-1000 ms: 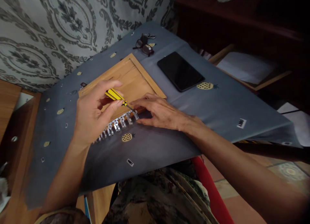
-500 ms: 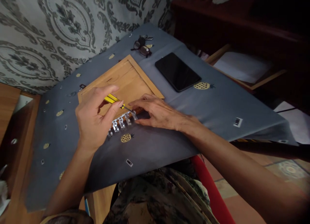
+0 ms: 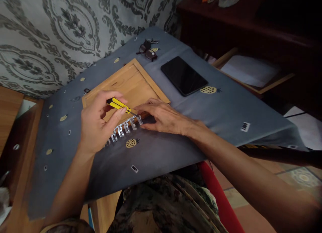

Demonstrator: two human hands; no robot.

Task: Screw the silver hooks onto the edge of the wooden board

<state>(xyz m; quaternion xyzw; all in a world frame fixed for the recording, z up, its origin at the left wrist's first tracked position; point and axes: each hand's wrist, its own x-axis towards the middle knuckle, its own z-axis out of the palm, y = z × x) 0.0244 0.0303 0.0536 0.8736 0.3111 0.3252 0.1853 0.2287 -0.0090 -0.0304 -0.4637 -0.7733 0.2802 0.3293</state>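
Left hand (image 3: 97,125) is pinching the yellow screwdriver (image 3: 118,104) between thumb and fingertips, its tip working at the clip bar (image 3: 123,129) lying along the wooden tray's (image 3: 130,82) near edge. Right hand (image 3: 163,117), fingers close together, is gripping the bar's end just beside the tip. Risk: the tip slipping off and jabbing those fingers.

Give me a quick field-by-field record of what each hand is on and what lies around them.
left hand: grips yellow-and-black screwdriver, tip angled down beside the right fingertips
right hand: fingers spread, fingertips at the row of small silver metal clips
clips: lined along near edge of framed light-wood panel
surface: grey pineapple-print tablecloth
rest: black flat tablet, dark-framed glasses beyond the panel
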